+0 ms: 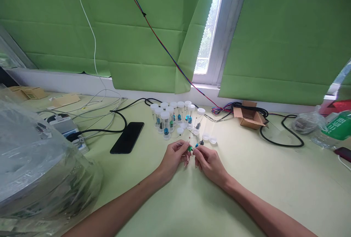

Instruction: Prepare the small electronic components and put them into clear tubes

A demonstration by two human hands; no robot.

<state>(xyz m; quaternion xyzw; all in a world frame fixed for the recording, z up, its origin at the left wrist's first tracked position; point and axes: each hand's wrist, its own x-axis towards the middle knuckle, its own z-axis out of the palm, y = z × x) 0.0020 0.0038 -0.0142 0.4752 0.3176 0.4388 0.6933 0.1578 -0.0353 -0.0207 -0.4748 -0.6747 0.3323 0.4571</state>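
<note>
Between the fingertips of both hands is a small green part (189, 149) with a dark tip. My left hand (175, 155) pinches it from the left, and a thin wire-like piece runs back over the fingers. My right hand (207, 159) is closed at its right end; what exactly those fingers grip is too small to tell. Just beyond the fingers lie a small blue part (196, 145) and a black part (202, 142). Several clear tubes with white caps (165, 123) stand behind, with blue, green or dark parts inside. Loose white caps (213, 141) lie to the right.
A black phone (127, 137) and a power strip (74, 138) with cables lie on the left. Plastic-wrapped material (41, 171) bulks at the near left. An open cardboard box (249, 116), black cable (282, 145) and a green-labelled bottle (333, 129) are on the right.
</note>
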